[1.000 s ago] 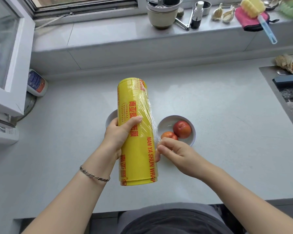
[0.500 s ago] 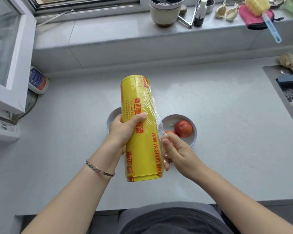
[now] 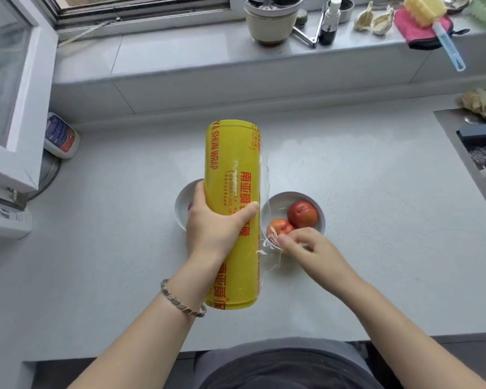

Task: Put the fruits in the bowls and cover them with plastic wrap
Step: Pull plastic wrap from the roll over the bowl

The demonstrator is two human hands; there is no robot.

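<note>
Left hand (image 3: 211, 226): wrapped around the yellow roll (image 3: 232, 214), held above the left bowl (image 3: 183, 204).
Right hand (image 3: 306, 245): pinching the film (image 3: 267, 242) edge.
Fruit (image 3: 302, 214): in right bowl (image 3: 319, 211).
Advice: draw film rightward, taut, past the far rim.

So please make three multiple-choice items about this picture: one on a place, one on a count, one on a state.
1. Where is the bowl with fruit, relative to the roll?
A. right of it
B. left of it
C. on the windowsill

2. How many fruits are visible in that bowl?
A. one
B. two
C. four

3. What does the right hand do?
A. rests flat
B. holds a knife
C. pinches the film

Key: 1 A, the bowl lies right of the yellow roll gripped by the left hand. 2 B, two fruits show. 3 C, the right hand pulls clear film off the roll.
</note>
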